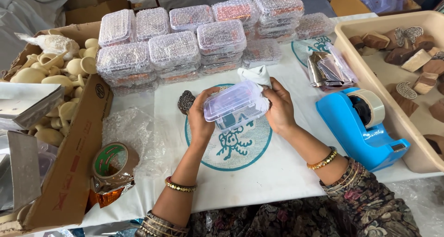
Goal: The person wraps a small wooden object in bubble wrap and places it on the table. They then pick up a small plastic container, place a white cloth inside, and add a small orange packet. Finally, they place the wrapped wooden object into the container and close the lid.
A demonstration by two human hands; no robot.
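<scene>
Both hands hold a small clear plastic box point(233, 105) with a lid above the white cloth with a teal round print point(240, 153). My left hand point(200, 118) grips the box's left end. At the right end, my right hand point(279, 108) presses a wad of white cloth or paper point(257, 76) that sticks out behind the box. A dark carved wooden block point(186, 101) lies on the cloth just left of my left hand.
Several bubble-wrapped plastic boxes point(173, 49) are stacked at the back. A blue tape dispenser point(363, 126) and a beige tray of carved wooden blocks point(416, 65) sit right. Left are a cardboard box of pale wooden spoons point(51, 75), a roll of brown tape point(113, 163) and loose bubble wrap point(132, 130).
</scene>
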